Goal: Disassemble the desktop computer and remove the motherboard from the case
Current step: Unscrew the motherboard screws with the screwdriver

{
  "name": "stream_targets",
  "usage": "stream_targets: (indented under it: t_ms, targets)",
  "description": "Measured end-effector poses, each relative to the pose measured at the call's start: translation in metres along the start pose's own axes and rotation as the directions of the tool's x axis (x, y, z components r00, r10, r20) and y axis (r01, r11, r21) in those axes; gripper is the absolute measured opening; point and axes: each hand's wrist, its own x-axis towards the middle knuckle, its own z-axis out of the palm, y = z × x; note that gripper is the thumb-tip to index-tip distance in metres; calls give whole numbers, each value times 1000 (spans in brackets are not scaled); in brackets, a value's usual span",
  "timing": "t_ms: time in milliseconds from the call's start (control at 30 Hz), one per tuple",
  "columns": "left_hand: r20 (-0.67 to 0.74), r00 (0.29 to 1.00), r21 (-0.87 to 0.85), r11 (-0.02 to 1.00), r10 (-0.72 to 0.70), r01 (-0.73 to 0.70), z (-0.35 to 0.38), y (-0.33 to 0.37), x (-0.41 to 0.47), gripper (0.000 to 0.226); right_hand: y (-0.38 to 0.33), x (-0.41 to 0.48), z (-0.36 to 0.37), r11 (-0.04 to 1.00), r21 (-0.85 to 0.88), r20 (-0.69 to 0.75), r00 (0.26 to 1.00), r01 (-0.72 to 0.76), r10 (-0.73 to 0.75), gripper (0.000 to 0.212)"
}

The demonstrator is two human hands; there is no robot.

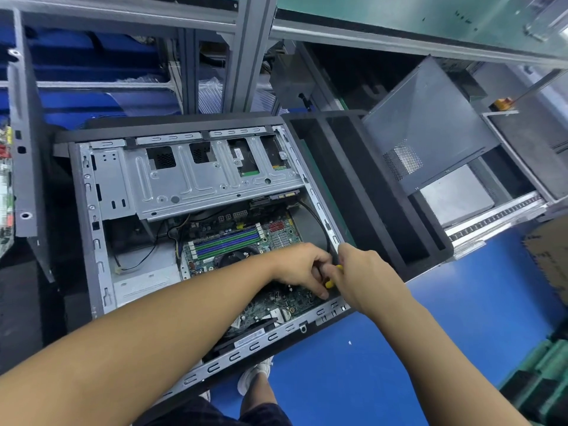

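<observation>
The open desktop case (92, 229) lies on its side in front of me, with a metal drive cage (196, 176) across its far half. The green motherboard (233, 241) sits inside, with blue and green memory slots showing. Both hands meet over the board's right edge. My right hand (365, 278) grips a yellow-handled screwdriver (333, 276), most of it hidden. My left hand (302, 267) curls its fingers around the tool's lower part, near the board. A black cable (316, 216) loops along the case's right wall.
The removed grey side panel (430, 130) leans at the right against a black frame (362, 186). A conveyor with rollers (491, 219) runs at the far right. Circuit boards (4, 186) lie at the left edge. Blue floor (430, 333) and my shoe (255, 373) show below.
</observation>
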Motion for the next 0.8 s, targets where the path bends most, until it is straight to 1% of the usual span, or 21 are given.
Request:
stream_targets:
  t_ms: [67,133,200,267,333,400,467,533,600,700,733,800]
  targets:
    - [64,998,-116,993,-15,22,-2,2,-3,28,1,0,-2,999,4,10,999,50,-50,20]
    - [79,997,-140,990,-15,26,-4,2,-3,25,2,-1,-5,996,5,48,995,87,-87,16]
    - [64,998,-132,991,-28,36,-3,1,-2,22,3,-1,-7,995,9,88,991,102,-103,17]
    - [40,999,-107,993,-36,40,0,1,-1,23,4,-2,-7,995,25,106,989,98,-101,22]
    - [0,1000,-29,999,-13,13,2,3,1,28,3,-2,-7,996,58,78,994,71,-75,27]
    - [-26,1000,23,1000,4,-4,3,3,2,35,2,-1,-6,998,56,37,999,32,-34,30]
    - [-11,1000,14,1000,5,-5,2,2,2,33,2,0,-2,999,40,16,1000,17,-18,25]
    - [33,999,-55,998,-19,21,1,2,0,31,2,-1,1,999,21,1,999,42,-42,17]
    - [71,997,-102,994,-31,38,-2,1,-2,32,2,-2,-1,997,12,19,996,82,-82,11]
    - [69,997,-70,997,-40,44,-3,1,-1,19,3,-2,-2,994,23,85,991,105,-107,15]
    - [56,998,-48,998,-40,43,-2,2,-1,20,3,-1,-2,994,29,89,990,104,-106,14]
    - [37,999,5,1000,-18,18,0,2,-1,28,2,-1,-1,995,44,58,994,94,-97,15]
